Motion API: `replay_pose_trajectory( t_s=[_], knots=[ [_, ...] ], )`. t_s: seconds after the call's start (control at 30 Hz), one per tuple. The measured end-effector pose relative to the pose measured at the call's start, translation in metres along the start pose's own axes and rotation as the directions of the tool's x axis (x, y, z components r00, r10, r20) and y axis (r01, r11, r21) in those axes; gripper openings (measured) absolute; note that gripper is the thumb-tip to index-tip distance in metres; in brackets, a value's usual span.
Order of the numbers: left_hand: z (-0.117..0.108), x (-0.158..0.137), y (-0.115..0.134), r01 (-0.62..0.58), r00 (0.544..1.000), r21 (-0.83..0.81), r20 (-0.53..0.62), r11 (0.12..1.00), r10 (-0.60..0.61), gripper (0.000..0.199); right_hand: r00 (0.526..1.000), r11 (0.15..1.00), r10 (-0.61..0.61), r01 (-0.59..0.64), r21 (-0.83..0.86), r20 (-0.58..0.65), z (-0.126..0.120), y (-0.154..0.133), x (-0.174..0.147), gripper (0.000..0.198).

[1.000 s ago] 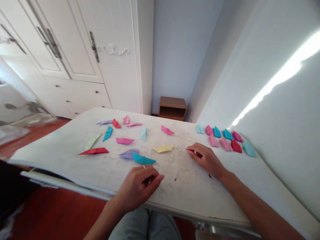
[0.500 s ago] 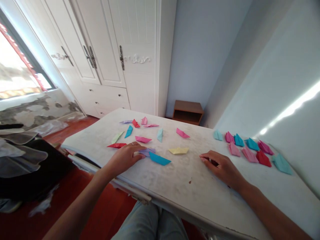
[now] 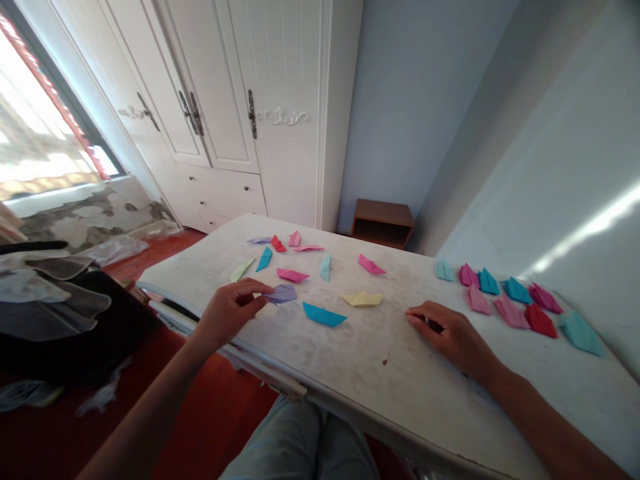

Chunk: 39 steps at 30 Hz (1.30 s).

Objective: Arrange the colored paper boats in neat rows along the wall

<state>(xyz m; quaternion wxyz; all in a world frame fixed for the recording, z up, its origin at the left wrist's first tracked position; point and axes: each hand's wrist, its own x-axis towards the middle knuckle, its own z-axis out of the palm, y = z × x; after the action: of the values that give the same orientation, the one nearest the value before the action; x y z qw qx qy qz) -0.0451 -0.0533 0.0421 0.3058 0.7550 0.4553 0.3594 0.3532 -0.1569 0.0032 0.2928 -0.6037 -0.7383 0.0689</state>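
My left hand (image 3: 235, 308) pinches one end of a lavender paper boat (image 3: 283, 294) between thumb and fingers, near the table's front left. To the right of it lies a blue paper boat (image 3: 324, 315), apart from the hand. A yellow paper boat (image 3: 363, 299) sits between my two hands. My right hand (image 3: 445, 333) rests on the tabletop with its fingers curled in, and nothing shows in them. A magenta paper boat (image 3: 293, 275) and a pale green one (image 3: 243, 269) lie just beyond my left hand.
More folded paper boats lie farther back, among them a pink one (image 3: 371, 264) and a pale aqua one (image 3: 325, 267). Several folded paper pieces, including a red one (image 3: 540, 321), line the right side of the white table (image 3: 400, 400) by the wall. A brown cabinet (image 3: 384, 207) stands behind.
My left hand has drawn the lavender boat left, away from the blue boat, and raised it slightly. The red boat beside that hand is now hidden. My right hand stays in place.
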Motion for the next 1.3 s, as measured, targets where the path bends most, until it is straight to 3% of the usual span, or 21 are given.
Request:
replay_pose_trajectory(
  t_s=[0.13,0.37,0.57,0.83,1.17,1.3],
  knots=[
    [-0.002,-0.004,0.019,-0.003,0.999,-0.128,-0.047,0.992,-0.003,0.031,1.000,1.000,-0.001,0.001,0.000,-0.006,0.000,0.000,0.000,0.026],
    [0.012,0.003,0.034,-0.059,0.982,-0.203,-0.188,0.977,0.020,0.024,1.000,1.000,-0.013,0.013,-0.001,-0.002,0.000,0.001,-0.001,0.026],
    [0.027,0.015,0.051,0.011,0.990,-0.509,-0.114,0.860,-0.080,0.024,1.000,1.000,-0.011,0.011,-0.004,0.010,0.000,0.002,-0.001,0.025],
    [0.041,0.038,0.066,0.198,0.970,-0.712,0.041,0.673,-0.241,0.035,1.000,1.000,-0.018,0.019,-0.018,0.026,0.000,0.000,0.001,0.026],
    [0.065,0.057,0.074,0.208,0.977,-0.651,0.112,0.730,-0.179,0.049,0.999,1.000,0.013,-0.012,-0.011,0.052,-0.001,0.000,0.000,0.028],
    [0.076,0.058,0.087,0.176,0.984,-0.604,0.137,0.777,-0.117,0.041,0.999,1.000,0.000,0.000,-0.003,0.048,-0.001,-0.001,0.001,0.025]
  ],
)
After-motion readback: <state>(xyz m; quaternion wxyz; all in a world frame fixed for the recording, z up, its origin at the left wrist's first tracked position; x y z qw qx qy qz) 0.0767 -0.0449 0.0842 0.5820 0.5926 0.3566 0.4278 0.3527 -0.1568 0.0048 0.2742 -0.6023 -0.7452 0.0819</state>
